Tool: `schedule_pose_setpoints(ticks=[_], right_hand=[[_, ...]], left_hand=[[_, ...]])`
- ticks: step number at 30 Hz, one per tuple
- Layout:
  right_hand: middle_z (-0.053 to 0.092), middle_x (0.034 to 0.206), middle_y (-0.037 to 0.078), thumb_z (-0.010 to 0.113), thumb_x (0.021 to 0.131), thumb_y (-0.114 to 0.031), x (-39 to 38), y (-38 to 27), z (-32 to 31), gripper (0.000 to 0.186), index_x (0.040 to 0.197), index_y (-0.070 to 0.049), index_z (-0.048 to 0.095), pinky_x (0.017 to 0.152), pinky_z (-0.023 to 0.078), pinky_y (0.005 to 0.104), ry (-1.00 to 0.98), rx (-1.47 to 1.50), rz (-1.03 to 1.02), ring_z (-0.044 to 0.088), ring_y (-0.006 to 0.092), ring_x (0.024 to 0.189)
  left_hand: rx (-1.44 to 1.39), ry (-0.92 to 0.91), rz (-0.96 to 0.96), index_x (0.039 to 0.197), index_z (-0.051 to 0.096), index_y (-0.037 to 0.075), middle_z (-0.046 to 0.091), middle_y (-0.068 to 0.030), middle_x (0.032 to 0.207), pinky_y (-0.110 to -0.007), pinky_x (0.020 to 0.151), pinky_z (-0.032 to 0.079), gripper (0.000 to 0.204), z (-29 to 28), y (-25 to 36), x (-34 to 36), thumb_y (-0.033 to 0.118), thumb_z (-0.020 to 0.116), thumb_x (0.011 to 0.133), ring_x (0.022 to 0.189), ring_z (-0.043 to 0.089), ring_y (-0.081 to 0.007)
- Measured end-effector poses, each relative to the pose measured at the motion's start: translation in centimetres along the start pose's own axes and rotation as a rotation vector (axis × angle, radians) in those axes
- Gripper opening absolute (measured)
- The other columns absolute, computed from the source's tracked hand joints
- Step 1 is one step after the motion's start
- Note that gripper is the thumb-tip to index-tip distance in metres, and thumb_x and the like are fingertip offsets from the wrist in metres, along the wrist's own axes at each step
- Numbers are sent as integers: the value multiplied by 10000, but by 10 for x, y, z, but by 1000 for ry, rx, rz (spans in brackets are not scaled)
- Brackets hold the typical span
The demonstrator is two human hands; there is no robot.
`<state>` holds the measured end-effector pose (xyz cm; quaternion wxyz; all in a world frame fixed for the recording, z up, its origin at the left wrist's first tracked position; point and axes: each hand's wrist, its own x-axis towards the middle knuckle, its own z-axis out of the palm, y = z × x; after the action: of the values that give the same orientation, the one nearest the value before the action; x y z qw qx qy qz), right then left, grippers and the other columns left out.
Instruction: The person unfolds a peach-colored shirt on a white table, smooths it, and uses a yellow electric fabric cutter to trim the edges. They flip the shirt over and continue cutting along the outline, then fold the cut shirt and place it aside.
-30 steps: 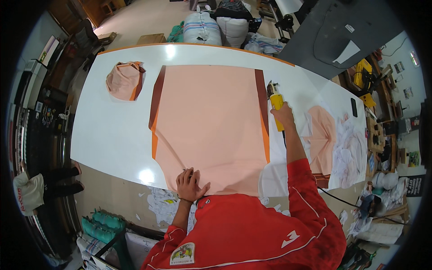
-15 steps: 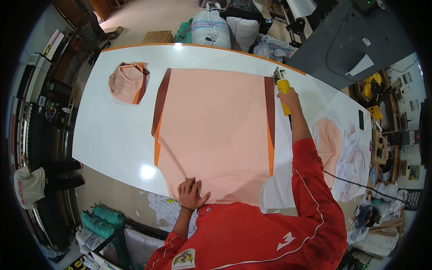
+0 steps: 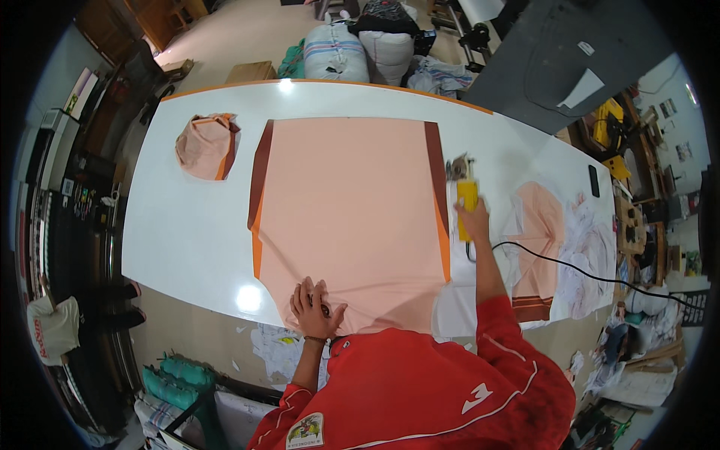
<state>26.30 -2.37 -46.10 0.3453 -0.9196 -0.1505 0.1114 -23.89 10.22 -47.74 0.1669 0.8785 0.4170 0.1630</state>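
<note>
A large peach fabric panel (image 3: 349, 202) with maroon and orange side strips lies on the white table (image 3: 180, 232). At its near edge my left hand (image 3: 318, 311) rests on the cloth, fingers spread. A small dark thing shows beside its thumb; I cannot make out what it is. My right hand (image 3: 474, 219) is closed around the yellow body of an electric cloth cutter (image 3: 466, 196). The cutter's metal head points away from me, just right of the maroon strip. White sheet material lies under the panel's right side. The cutter's black cord (image 3: 585, 271) runs off to the right.
A crumpled peach piece (image 3: 206, 146) sits at the far left of the table. Peach cloth (image 3: 538, 232), white scraps (image 3: 587, 262) and a black phone (image 3: 594, 181) lie on the right. Stuffed sacks (image 3: 335, 54) stand beyond the far edge. Another person (image 3: 56, 330) is at the left.
My right hand has drawn the cutter nearer to me along the panel's right edge, away from its far corner. The cord now loops on the table. My left hand stays on the cloth.
</note>
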Motion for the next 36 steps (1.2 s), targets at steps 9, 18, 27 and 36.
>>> schedule_pose_setpoints(ticks=[9, 18, 27, 36], right_hand=[[762, 984, 215, 857, 865, -331, -263, 115, -90, 531, 1215, -13, 615, 782, 601, 468, -70, -30, 181, 766, 365, 887], [755, 977, 211, 897, 781, -296, -328, 129, -119, 538, 1145, 19, 657, 795, 582, 476, -56, 56, 375, 755, 373, 898], [644, 839, 87, 816, 890, -113, -251, 138, -82, 328, 1120, -18, 601, 507, 591, 382, -128, 447, 269, 665, 220, 611], [655, 833, 113, 731, 927, -119, -231, 128, -106, 288, 1149, 1, 593, 515, 601, 407, -339, 687, 380, 689, 248, 596]], left_hand=[[-84, -41, 137, 1603, 445, 61, 317, -286, 1696, -656, 1226, 259, 1063, 18, 19, 63, 628, 852, 801, 1557, 276, -505], [-195, -28, 198, 1521, 566, 100, 596, -211, 1485, -570, 1051, 476, 858, 57, 45, 107, 519, 847, 828, 1352, 558, -433], [-572, 313, -327, 1064, 707, -33, 747, -289, 1008, -545, 851, 565, 238, 53, 43, 194, 177, 639, 975, 953, 728, -471], [-663, 755, -233, 1147, 683, -9, 765, -203, 1067, -450, 860, 589, 295, -149, -61, 438, 129, 561, 917, 952, 741, -374]])
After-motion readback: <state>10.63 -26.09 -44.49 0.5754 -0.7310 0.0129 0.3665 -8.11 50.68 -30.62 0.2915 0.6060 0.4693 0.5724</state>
